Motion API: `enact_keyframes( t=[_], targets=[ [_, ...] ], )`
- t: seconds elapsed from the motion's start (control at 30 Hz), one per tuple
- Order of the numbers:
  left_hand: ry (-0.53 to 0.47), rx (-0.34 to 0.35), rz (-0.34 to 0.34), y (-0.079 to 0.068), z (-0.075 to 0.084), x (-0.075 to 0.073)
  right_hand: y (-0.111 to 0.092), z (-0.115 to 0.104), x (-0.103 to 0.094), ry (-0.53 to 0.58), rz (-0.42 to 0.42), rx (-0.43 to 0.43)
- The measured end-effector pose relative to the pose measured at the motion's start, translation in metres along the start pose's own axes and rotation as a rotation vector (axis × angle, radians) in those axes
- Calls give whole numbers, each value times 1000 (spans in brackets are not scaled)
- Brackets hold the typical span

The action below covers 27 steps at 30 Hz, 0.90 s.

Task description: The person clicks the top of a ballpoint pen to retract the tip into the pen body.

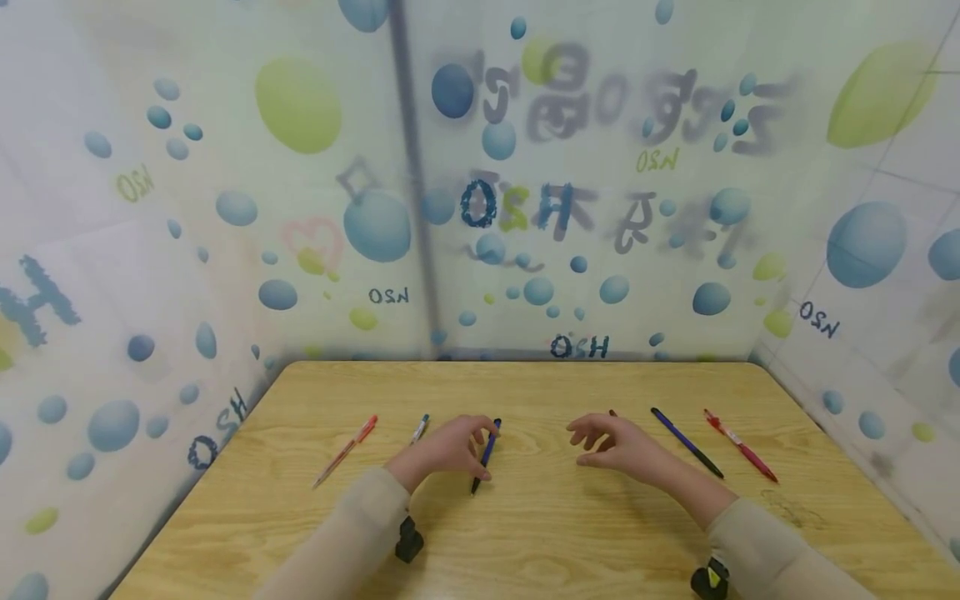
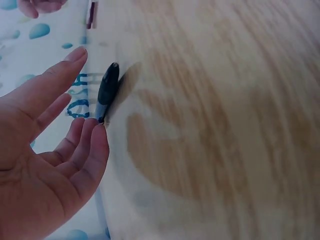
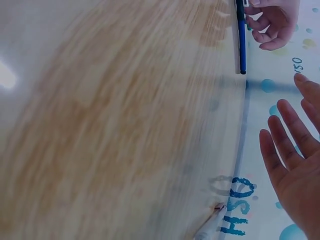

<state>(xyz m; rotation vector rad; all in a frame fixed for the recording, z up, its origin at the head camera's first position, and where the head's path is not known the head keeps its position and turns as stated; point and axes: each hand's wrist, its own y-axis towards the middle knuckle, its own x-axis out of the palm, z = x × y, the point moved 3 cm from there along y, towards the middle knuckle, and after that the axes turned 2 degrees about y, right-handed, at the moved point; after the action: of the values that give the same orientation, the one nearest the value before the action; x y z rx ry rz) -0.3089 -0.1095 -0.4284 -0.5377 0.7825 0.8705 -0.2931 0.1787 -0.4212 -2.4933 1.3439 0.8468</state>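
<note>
A blue pen with dark ends lies near the middle of the table. My left hand is at this pen, thumb and fingers loosely bent and apart. In the left wrist view, the fingertips come close to the pen and cover part of it, while the thumb stands away from it; whether they touch it, I cannot tell. My right hand hovers over the table with relaxed, spread fingers, holding nothing. Behind it, the tip of another pen shows; in the right wrist view, a whitish pen lies below that hand.
On the left lie an orange-red pen and a teal-tipped pen, partly hidden by my left arm. To the right are a dark blue pen and a red pen. A patterned curtain hangs behind the wooden table.
</note>
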Motion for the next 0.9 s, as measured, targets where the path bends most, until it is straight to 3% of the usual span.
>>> enact_keyframes(
  t=[0.3, 0.57, 0.9],
  targets=[
    [43, -21, -12, 4, -2, 7, -3, 2, -1, -10, -3, -6],
    [86, 9, -8, 7, -4, 13, -3, 4, 0, -7, -4, 3],
    [153, -26, -26, 9, 0, 15, 3, 2, 7, -23, -26, -21]
  ],
)
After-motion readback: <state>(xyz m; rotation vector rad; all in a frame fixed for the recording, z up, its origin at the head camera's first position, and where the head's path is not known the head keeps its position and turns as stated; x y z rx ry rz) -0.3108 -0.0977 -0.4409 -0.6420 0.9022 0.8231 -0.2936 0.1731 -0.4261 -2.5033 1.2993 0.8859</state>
